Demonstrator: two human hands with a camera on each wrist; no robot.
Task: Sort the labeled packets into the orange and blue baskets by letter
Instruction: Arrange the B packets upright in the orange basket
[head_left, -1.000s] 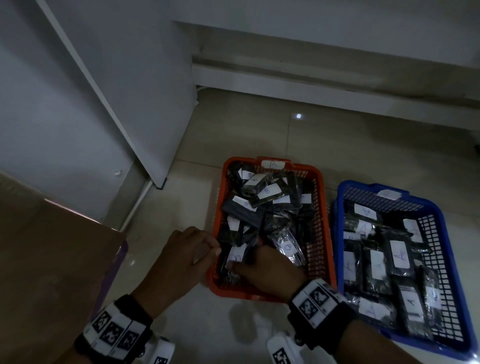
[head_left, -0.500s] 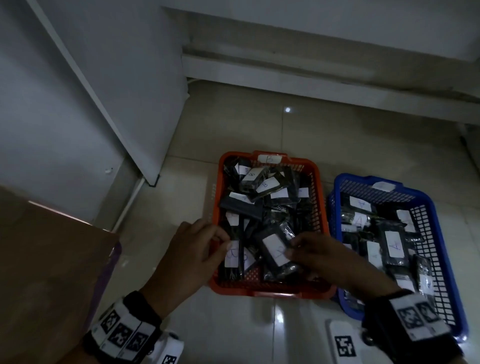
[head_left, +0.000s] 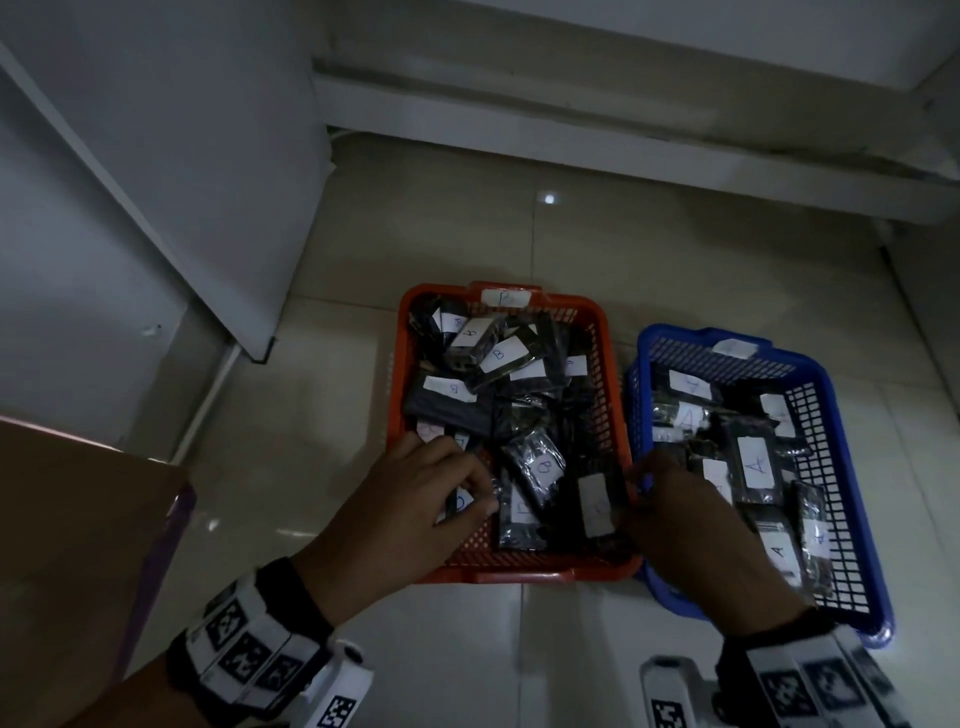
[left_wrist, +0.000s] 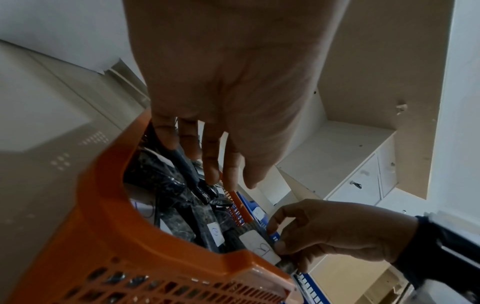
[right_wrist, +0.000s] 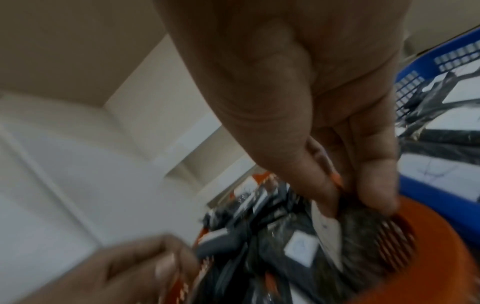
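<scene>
1. 2 baskets stand side by side on the tiled floor (head_left: 571, 249): the orange basket (head_left: 519, 569) on the left and the blue basket (head_left: 857, 525) on the right, their long walls almost touching. Both hold dark, shiny packets with white paper labels; legible ones read B in the orange basket and A in the blue.
2. The held packet (head_left: 597, 506) is dark plastic with a white label; its letter looks like a B in the left wrist view (left_wrist: 262, 245). It lies at the near right corner of the orange basket, against the wall beside the blue one.
3. The right hand (head_left: 696, 540) pinches this packet between thumb and fingers at its right edge, and reaches in over the 2 adjoining walls.
4. The left hand (head_left: 405, 514) reaches over the near left corner of the orange basket, fingers curled down among the packets. Whether it grasps one I cannot tell.
5. A packet marked B (head_left: 540, 467) lies between the 2 hands.
6. A white cabinet panel (head_left: 156, 171) stands at the left, and a brown cardboard box (head_left: 78, 545) sits at the near left. Both wrists wear bands with black and white markers.
</scene>
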